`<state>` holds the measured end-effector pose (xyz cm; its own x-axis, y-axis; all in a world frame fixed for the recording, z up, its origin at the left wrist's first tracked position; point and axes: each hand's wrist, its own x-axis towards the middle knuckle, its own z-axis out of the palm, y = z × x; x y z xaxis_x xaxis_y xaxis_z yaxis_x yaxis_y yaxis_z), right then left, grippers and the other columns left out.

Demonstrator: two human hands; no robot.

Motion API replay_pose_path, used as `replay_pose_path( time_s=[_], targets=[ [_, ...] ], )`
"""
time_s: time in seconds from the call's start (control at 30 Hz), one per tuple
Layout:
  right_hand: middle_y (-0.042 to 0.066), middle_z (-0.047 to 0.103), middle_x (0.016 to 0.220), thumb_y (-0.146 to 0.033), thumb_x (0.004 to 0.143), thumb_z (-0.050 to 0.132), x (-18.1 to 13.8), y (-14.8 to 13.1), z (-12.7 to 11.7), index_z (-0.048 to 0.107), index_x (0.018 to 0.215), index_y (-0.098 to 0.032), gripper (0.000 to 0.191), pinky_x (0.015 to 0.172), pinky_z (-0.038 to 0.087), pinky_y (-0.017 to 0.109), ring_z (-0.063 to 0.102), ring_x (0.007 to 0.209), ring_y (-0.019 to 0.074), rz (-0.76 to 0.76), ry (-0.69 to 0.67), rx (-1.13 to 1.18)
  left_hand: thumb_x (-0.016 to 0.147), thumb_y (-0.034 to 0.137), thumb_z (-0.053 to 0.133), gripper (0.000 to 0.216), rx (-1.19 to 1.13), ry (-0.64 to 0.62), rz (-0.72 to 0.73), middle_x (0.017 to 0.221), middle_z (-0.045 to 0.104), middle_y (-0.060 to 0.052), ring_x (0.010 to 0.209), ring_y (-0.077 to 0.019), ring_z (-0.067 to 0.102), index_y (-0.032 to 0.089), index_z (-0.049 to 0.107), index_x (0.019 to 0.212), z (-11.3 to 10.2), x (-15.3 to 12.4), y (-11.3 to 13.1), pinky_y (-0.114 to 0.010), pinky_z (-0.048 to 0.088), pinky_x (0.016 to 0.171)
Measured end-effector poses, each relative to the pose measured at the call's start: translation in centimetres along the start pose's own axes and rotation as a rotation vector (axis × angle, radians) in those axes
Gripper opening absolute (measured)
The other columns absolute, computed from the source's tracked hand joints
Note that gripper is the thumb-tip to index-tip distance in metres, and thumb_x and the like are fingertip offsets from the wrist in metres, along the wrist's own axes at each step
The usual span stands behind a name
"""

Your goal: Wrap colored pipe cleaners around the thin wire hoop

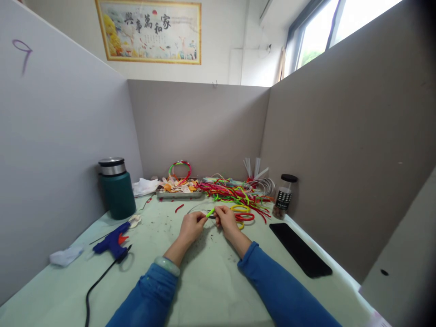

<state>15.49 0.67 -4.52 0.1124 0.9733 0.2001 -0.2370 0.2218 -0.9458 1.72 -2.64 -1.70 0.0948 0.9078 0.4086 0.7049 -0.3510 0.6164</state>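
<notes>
My left hand (pixel 191 225) and my right hand (pixel 225 219) meet over the middle of the pale green table (pixel 211 281), both with fingers pinched. Between them they hold a thin hoop (pixel 200 209) partly wrapped with a bright green pipe cleaner (pixel 210 212). Just beyond my right hand lies a heap of red, yellow and green pipe cleaners (pixel 235 195), with finished coloured hoops (pixel 244 216) at its near edge. A pale bangle sits on my left wrist.
A blue glue gun (pixel 112 241) with a black cord lies at the left, near a dark green flask (pixel 117 188). At the back stands a metal tray (pixel 180 194) of scraps. A jar (pixel 284 196) and a black phone (pixel 299 249) lie to the right. Grey partitions enclose the table.
</notes>
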Motion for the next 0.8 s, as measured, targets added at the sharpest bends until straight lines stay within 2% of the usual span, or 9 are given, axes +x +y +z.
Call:
replay_pose_path(
  time_s=[0.47, 0.6, 0.8],
  targets=[
    [-0.004, 0.051, 0.047, -0.042, 0.067, 0.062, 0.03, 0.06, -0.09, 0.051, 0.063, -0.017, 0.027, 0.031, 0.027, 0.018, 0.038, 0.033, 0.0062, 0.017, 0.016, -0.008, 0.074, 0.026, 0.054, 0.019, 0.023, 0.013, 0.003, 0.064, 0.066, -0.001, 0.058, -0.0107, 0.052, 0.016, 0.069, 0.071, 0.10, 0.21, -0.40, -0.021, 0.032, 0.057],
    [-0.005, 0.050, 0.046, -0.041, 0.068, 0.061, -0.12, -0.32, -0.01, 0.051, 0.062, -0.017, 0.026, 0.032, 0.026, 0.018, 0.037, 0.033, 0.0059, -0.010, -0.019, 0.013, 0.075, 0.027, 0.053, 0.020, -0.016, 0.027, 0.025, 0.064, 0.065, -0.001, 0.058, -0.0104, 0.051, 0.016, 0.069, 0.071, 0.17, 0.25, -0.59, -0.021, 0.033, 0.057],
    [-0.004, 0.056, 0.057, -0.039, 0.068, 0.063, -0.10, -0.62, -0.11, 0.053, 0.067, -0.017, 0.025, 0.034, 0.027, 0.017, 0.040, 0.036, 0.0045, 0.002, -0.116, 0.169, 0.074, 0.028, 0.053, 0.021, -0.116, 0.036, 0.036, 0.064, 0.064, -0.001, 0.058, -0.0107, 0.051, 0.015, 0.069, 0.075, 0.25, 0.34, -0.89, -0.020, 0.034, 0.056]
  ],
)
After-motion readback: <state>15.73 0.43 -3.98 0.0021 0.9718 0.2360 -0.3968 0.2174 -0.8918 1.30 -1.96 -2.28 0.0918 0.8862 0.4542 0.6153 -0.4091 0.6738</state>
